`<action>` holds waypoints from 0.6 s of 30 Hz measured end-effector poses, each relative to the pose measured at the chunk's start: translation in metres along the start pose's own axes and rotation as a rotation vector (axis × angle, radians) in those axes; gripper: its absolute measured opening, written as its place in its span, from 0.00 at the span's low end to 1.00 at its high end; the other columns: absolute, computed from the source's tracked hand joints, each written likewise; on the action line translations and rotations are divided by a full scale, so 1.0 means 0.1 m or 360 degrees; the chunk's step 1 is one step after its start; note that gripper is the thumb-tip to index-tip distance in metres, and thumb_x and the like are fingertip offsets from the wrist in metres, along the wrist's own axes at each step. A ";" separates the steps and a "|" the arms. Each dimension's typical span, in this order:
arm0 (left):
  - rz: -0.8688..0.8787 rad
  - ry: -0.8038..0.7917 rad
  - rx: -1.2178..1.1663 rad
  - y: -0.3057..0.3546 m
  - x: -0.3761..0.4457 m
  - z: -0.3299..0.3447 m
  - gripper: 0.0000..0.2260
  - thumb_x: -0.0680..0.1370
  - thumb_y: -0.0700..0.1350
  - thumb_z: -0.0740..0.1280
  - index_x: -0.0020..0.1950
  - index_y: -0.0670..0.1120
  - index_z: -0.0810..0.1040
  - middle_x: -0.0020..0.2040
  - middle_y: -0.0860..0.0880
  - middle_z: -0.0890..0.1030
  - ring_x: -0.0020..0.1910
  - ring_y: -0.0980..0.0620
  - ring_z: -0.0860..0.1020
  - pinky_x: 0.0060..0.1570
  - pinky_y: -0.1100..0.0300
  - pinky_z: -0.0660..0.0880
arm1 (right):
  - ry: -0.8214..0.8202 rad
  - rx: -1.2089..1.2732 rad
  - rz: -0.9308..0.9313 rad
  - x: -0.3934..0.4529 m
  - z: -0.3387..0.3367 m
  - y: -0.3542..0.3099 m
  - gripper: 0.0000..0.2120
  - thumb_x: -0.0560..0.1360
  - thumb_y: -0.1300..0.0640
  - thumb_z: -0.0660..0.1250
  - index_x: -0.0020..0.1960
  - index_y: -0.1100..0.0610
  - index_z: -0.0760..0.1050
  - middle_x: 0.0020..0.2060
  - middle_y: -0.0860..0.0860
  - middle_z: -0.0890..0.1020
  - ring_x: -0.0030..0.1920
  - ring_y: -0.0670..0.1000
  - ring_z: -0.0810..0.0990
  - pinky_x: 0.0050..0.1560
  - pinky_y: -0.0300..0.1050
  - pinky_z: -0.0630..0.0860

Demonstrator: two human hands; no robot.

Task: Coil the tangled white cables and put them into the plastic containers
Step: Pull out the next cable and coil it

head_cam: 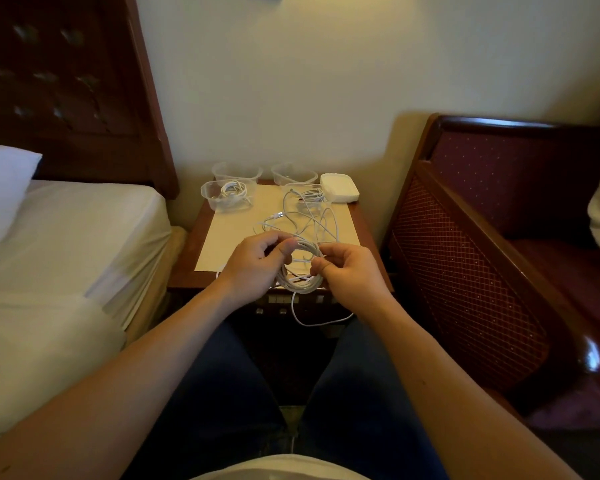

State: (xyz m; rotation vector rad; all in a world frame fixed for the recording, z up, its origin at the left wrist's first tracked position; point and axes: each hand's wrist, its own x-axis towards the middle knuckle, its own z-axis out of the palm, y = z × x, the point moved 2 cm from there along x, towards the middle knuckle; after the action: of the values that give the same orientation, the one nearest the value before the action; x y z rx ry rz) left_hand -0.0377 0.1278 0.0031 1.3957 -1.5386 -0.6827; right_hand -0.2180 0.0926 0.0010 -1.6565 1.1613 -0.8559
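A round coil of white cable [303, 251] hangs between my hands above the near edge of the nightstand. My left hand [257, 263] grips its left side, thumb over the strands. My right hand [347, 271] pinches the right side. One loose end [312, 322] droops below the coil. More tangled white cable [305, 220] lies on the cream mat behind. A clear plastic container [210, 195] at the back left holds a coiled cable. Another container [291, 186] at the back right has cable spilling from it. Two more containers [236, 171] [293, 173] stand by the wall.
The wooden nightstand [368, 230] stands between a bed [66, 230] on the left and a dark red upholstered chair [492, 237] on the right. A white flat box [340, 188] sits at the table's back right corner. My knees are below the table front.
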 end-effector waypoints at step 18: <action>-0.0422 -0.0009 -0.0506 -0.11 -0.11 0.00 0.06 0.78 0.35 0.71 0.54 0.40 0.84 0.49 0.41 0.86 0.47 0.47 0.84 0.51 0.54 0.82 | -0.0427 0.0131 -0.0101 -0.12 -0.03 0.07 0.16 0.80 0.71 0.63 0.52 0.53 0.82 0.39 0.45 0.86 0.44 0.45 0.86 0.46 0.39 0.81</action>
State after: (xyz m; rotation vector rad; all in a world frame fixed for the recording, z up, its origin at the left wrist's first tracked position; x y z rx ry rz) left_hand -0.0334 0.1356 -0.0095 1.3628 -1.1950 -1.0445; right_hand -0.2264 0.1022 -0.0053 -1.6881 0.8820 -0.6857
